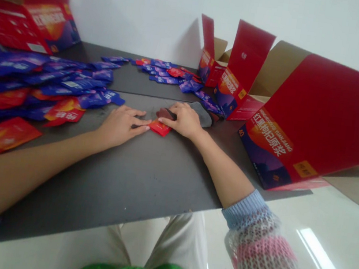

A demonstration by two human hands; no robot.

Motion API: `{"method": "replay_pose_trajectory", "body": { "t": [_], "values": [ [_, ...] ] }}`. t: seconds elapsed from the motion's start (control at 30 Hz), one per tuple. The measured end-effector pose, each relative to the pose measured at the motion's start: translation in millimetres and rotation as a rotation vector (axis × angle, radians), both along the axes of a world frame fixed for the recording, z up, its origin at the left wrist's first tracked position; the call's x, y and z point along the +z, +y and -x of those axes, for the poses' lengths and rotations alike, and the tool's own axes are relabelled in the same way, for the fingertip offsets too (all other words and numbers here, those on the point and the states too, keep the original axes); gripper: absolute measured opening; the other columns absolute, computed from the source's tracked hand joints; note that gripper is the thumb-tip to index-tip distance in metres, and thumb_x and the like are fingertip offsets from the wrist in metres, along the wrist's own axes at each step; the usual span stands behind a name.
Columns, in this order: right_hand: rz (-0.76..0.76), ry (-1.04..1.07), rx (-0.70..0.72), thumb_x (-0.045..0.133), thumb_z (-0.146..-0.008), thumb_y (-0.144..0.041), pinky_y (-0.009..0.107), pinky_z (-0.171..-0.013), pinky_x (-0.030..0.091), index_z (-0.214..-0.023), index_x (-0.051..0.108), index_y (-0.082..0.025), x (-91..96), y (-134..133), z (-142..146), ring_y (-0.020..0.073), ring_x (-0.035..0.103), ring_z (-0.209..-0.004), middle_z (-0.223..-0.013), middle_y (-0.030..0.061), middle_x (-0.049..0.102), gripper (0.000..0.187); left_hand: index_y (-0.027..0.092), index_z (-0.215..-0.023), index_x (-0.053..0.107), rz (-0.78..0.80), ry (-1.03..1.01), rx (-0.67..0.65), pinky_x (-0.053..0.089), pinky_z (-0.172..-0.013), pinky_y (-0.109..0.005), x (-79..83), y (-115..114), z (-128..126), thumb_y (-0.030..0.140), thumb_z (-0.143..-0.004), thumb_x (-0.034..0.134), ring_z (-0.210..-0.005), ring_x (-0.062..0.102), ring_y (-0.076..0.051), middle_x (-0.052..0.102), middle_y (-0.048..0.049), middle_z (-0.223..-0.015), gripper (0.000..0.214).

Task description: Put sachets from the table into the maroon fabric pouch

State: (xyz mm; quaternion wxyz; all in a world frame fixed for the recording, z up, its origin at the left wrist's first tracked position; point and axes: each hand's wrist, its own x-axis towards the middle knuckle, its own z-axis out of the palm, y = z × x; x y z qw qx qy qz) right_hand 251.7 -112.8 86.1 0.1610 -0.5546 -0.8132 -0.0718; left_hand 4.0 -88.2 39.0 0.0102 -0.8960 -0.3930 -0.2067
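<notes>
Sachet (162, 130): red, lying on the grey table (147, 170) between two bare hands.
Left hand (119, 122): left of the sachet, thumb and forefinger stretched out, their tips close together at its left edge; whether they pinch it cannot be told.
Right hand (184, 119): right of the sachet, thumb on its upper edge, fingers bent over a cloth (200, 113); whether they grip cannot be told.
Cloth: grey, partly under the right hand, reaching out beyond the sachet to its right.
Big pile (74, 77): blue and red packets, left of the sachet, blurred at the outer side.
Small pile (165, 71): mostly blue packets, beyond the sachet.
Red boxes (330, 106): three, flaps raised, standing right of the sachet.
Fourth box (44, 22): also open, far left of the sachet.
</notes>
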Motion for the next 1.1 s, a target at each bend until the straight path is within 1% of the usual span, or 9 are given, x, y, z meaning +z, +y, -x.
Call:
{"method": "replay_pose_trajectory", "body": {
  "t": [0.13, 0.3, 0.37, 0.47, 0.57, 0.67, 0.8, 0.93, 1.1],
  "values": [
    [0.001, -0.020, -0.124, 0.051, -0.095, -0.066, 0.041, -0.089, 0.045, -0.101, 0.073, -0.021, 0.1, 2.4, -7.2, 0.0309, 0.057, -0.114, -0.116, 0.0123, 0.068, 0.051, 0.032, -0.126, 0.075, 0.020, 0.011, 0.012, 0.041, -0.106, -0.046, 1.5, -0.9, 0.3, 0.056, -0.098, 0.042, -0.127, 0.057, -0.029, 0.065, -0.0050, -0.141, 0.049],
    [0.018, -0.034, -0.173, 0.053, -0.095, -0.063, 0.045, -0.090, 0.045, -0.103, 0.072, -0.021, 3.0, -1.1, -6.5, 0.0333, 0.054, -0.117, -0.119, 0.0136, 0.067, 0.047, 0.032, -0.126, 0.075, 0.028, 0.026, 0.019, 0.041, -0.106, -0.046, 2.6, -0.3, 0.9, 0.056, -0.099, 0.042, -0.126, 0.057, -0.030, 0.064, -0.0047, -0.143, 0.049],
    [0.035, -0.039, -0.151, 0.055, -0.095, -0.061, 0.046, -0.090, 0.045, -0.104, 0.072, -0.020, 5.1, -3.7, -4.1, 0.0338, 0.054, -0.117, -0.120, 0.0137, 0.066, 0.045, 0.031, -0.125, 0.075, 0.030, 0.034, 0.016, 0.041, -0.105, -0.046, 3.0, -0.1, 0.8, 0.057, -0.099, 0.041, -0.126, 0.057, -0.029, 0.063, -0.0059, -0.143, 0.050],
    [0.061, -0.044, -0.062, 0.057, -0.094, -0.059, 0.044, -0.088, 0.045, -0.107, 0.072, -0.021, 9.3, -9.6, 0.8, 0.0330, 0.053, -0.118, -0.122, 0.0132, 0.065, 0.044, 0.031, -0.125, 0.075, 0.032, 0.020, 0.022, 0.041, -0.105, -0.045, 3.1, -0.3, 0.3, 0.058, -0.098, 0.042, -0.125, 0.057, -0.029, 0.064, -0.0059, -0.143, 0.050],
    [0.084, -0.052, 0.062, 0.059, -0.094, -0.058, 0.041, -0.088, 0.043, -0.108, 0.073, -0.021, 13.9, -18.0, 8.3, 0.0307, 0.052, -0.117, -0.123, 0.0113, 0.064, 0.042, 0.033, -0.123, 0.076, 0.023, 0.011, 0.031, 0.040, -0.106, -0.044, 2.5, -0.8, -0.1, 0.057, -0.098, 0.044, -0.125, 0.058, -0.028, 0.064, -0.0031, -0.142, 0.047],
    [0.112, -0.074, 0.174, 0.059, -0.094, -0.058, 0.039, -0.087, 0.040, -0.107, 0.073, -0.021, 17.4, -25.7, 16.1, 0.0293, 0.051, -0.115, -0.123, 0.0102, 0.064, 0.041, 0.034, -0.116, 0.079, 0.001, 0.035, 0.028, 0.040, -0.105, -0.043, 2.4, -0.8, 0.0, 0.055, -0.098, 0.043, -0.124, 0.059, -0.028, 0.066, -0.0010, -0.140, 0.045],
    [0.138, -0.063, 0.265, 0.062, -0.092, -0.057, 0.038, -0.088, 0.039, -0.105, 0.073, -0.022, 18.2, -26.8, 18.1, 0.0279, 0.050, -0.114, -0.124, 0.0082, 0.064, 0.039, 0.038, -0.111, 0.080, 0.005, 0.046, 0.029, 0.041, -0.104, -0.042, 2.8, -0.3, 0.5, 0.055, -0.098, 0.043, -0.121, 0.060, -0.027, 0.066, 0.0033, -0.139, 0.043],
    [0.138, -0.021, 0.301, 0.063, -0.090, -0.059, 0.038, -0.091, 0.039, -0.102, 0.073, -0.023, 14.1, -20.0, 13.2, 0.0261, 0.051, -0.113, -0.123, 0.0056, 0.064, 0.039, 0.036, -0.113, 0.079, 0.003, 0.040, 0.031, 0.040, -0.105, -0.043, 2.5, -0.8, 0.3, 0.056, -0.098, 0.042, -0.123, 0.059, -0.028, 0.066, 0.0011, -0.139, 0.045],
    [0.107, 0.030, 0.224, 0.060, -0.092, -0.061, 0.037, -0.092, 0.040, -0.097, 0.072, -0.023, 6.1, -10.9, 12.2, 0.0257, 0.052, -0.111, -0.119, 0.0058, 0.066, 0.040, 0.037, -0.113, 0.079, -0.005, 0.013, 0.029, 0.038, -0.107, -0.043, 0.2, -0.9, -0.4, 0.056, -0.098, 0.042, -0.125, 0.058, -0.027, 0.066, 0.0011, -0.139, 0.045]
  ]
}}
